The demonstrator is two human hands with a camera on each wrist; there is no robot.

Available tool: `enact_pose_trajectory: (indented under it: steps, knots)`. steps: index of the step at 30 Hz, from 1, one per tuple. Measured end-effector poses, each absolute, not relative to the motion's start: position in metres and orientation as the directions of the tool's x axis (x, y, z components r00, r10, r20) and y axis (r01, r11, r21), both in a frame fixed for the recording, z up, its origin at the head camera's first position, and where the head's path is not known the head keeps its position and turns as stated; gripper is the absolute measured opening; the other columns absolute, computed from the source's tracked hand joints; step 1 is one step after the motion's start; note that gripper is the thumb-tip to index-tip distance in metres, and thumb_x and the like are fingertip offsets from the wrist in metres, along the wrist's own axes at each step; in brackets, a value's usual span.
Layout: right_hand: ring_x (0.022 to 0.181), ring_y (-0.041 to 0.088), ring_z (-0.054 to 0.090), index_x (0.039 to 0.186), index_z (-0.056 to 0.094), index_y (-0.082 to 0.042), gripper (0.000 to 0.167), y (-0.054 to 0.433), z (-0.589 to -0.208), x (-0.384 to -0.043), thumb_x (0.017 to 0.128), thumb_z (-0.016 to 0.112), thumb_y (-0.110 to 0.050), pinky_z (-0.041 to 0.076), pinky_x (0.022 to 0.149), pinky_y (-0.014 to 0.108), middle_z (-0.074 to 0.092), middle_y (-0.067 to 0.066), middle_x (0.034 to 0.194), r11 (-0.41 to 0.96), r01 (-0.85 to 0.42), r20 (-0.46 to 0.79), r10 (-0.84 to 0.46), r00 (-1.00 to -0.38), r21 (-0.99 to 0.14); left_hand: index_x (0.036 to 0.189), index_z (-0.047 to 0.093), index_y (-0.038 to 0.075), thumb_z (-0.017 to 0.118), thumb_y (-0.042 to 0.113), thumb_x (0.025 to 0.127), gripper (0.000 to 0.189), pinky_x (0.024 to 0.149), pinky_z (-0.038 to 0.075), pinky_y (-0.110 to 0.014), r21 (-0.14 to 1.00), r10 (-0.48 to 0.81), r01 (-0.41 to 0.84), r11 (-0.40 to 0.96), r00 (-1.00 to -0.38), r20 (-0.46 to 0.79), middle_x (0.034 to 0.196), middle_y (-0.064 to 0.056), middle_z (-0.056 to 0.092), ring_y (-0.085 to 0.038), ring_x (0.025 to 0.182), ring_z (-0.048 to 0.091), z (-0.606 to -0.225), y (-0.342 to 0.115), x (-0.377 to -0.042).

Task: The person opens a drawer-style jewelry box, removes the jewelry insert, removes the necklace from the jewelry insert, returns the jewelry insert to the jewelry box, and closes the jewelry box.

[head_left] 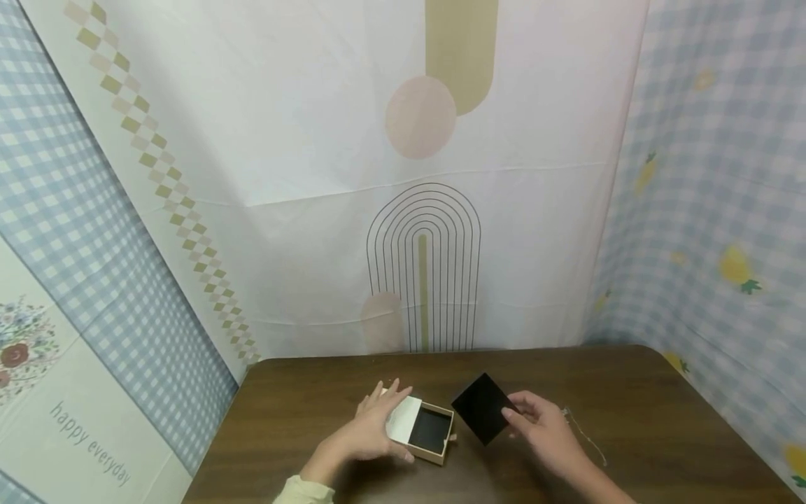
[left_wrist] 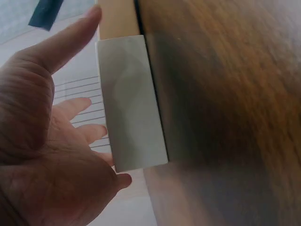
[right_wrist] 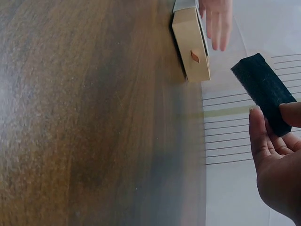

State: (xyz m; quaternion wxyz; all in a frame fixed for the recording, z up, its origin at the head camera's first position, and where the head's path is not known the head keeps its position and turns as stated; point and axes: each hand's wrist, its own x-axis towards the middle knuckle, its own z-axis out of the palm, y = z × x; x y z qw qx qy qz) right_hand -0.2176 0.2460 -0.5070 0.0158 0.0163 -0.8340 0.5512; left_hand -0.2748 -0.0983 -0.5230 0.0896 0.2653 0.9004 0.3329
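Note:
A small slide-out box lies on the table, with a white sleeve point(head_left: 401, 420) and a tan drawer point(head_left: 427, 456) pulled partly out to the right. The drawer's inside is black, and a small ribbon tab point(right_wrist: 195, 56) sticks out of its front. Around the sleeve my left hand point(head_left: 371, 428) spreads its straight fingers, the thumb along the near side. My right hand point(head_left: 546, 428) pinches a thick square black foam pad point(head_left: 481, 409) by one corner, thumb on top and fingers beneath. The pad is held up tilted, just right of the drawer.
A thin chain necklace point(head_left: 590, 442) lies on the brown wooden table point(head_left: 302, 392), to the right of my right hand. Behind the table's far edge hangs a white patterned cloth point(head_left: 302, 280). Checked cloths point(head_left: 705, 210) hang at both sides.

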Motion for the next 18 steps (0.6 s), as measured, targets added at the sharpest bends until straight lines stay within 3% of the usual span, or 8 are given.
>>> enact_pose_trajectory:
  steps: [6, 12, 18]
  knots:
    - [0.085, 0.024, 0.076, 0.126, 0.067, 0.002, 0.031, 0.2456, -0.5067, -0.2168, 0.102, 0.07, -0.017, 0.064, 0.077, 0.032, 0.077, 0.013, 0.109, 0.387, -0.054, 0.047, -0.028, -0.999, -0.92, 0.165, 0.039, 0.011, 0.099, 0.032, 0.07, 0.115, 0.12, 0.018, -0.086, 0.626, 0.532, 0.406, 0.666, -0.846, -0.017, 0.176, -0.027, 0.022, -0.055, 0.164, 0.01, -0.5244, -0.0973, -0.2772]
    - [0.083, 0.02, 0.075, 0.13, 0.067, 0.002, 0.035, 0.2461, -0.5076, -0.2157, 0.103, 0.07, -0.02, 0.064, 0.075, 0.032, 0.076, 0.013, 0.109, 0.39, -0.063, 0.053, -0.037, -0.998, -0.919, 0.164, 0.041, 0.009, 0.095, 0.038, 0.075, 0.108, 0.118, 0.024, -0.085, 0.6, 0.534, 0.43, 0.675, -0.846, 0.006, 0.172, -0.025, 0.03, -0.055, 0.162, 0.013, -0.5276, -0.096, -0.2762]
    - [0.074, 0.016, 0.07, 0.125, 0.071, 0.002, 0.032, 0.237, -0.5124, -0.2202, 0.103, 0.07, -0.02, 0.063, 0.069, 0.031, 0.072, 0.01, 0.095, 0.398, -0.073, 0.053, -0.06, -0.997, -0.914, 0.165, 0.036, 0.011, 0.092, 0.042, 0.08, 0.107, 0.117, 0.025, -0.086, 0.585, 0.516, 0.422, 0.693, -0.857, 0.007, 0.172, -0.024, 0.03, -0.055, 0.162, 0.013, -0.5309, -0.0919, -0.2738]
